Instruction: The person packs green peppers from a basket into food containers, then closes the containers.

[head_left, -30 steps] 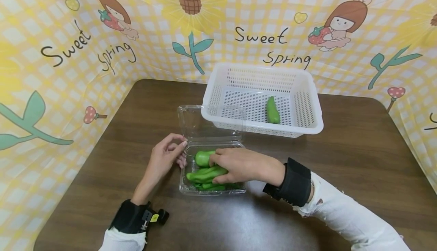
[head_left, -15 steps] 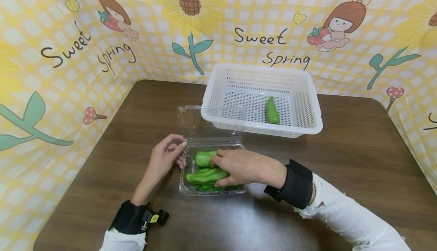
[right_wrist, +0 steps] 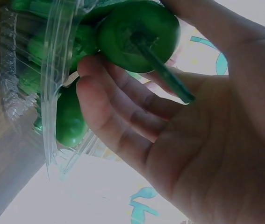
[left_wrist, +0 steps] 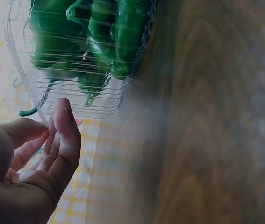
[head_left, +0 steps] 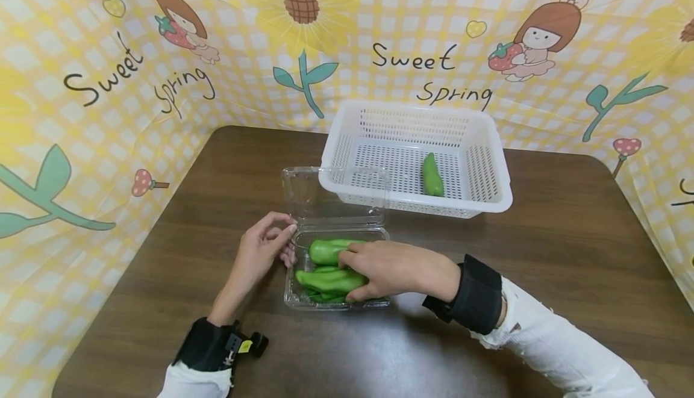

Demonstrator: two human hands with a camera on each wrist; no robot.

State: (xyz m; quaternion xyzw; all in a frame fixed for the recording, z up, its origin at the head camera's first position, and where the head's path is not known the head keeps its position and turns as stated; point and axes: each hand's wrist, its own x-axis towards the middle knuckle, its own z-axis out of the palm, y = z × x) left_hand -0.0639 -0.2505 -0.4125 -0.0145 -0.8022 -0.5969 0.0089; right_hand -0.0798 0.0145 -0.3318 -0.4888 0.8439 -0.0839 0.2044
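A clear plastic clamshell box (head_left: 336, 306) lies on the table, its lid tipped back, with several green peppers inside. At the box's left rim my left hand (head_left: 262, 250) pinches the edge between thumb and index finger, which the left wrist view shows close up. My right hand (head_left: 403, 268) reaches in from the right and holds a green pepper (right_wrist: 118, 37) between thumb and fingers, its stem pointing toward my palm. In the head view this pepper (head_left: 328, 280) lies over smaller green ones. Another pepper (head_left: 325, 252) rests behind it, partly covered by my right fingers.
Behind the box stands a white perforated basket (head_left: 417, 202) with one green pepper (head_left: 432, 175) in it. The raised clear lid (head_left: 336, 199) overlaps the basket's front left corner. A yellow checked cloth (head_left: 233, 12) hangs behind the brown table (head_left: 569, 229).
My right hand has shifted slightly right and toward me within the box. More of the rear pepper now shows. My left hand stays at the rim.
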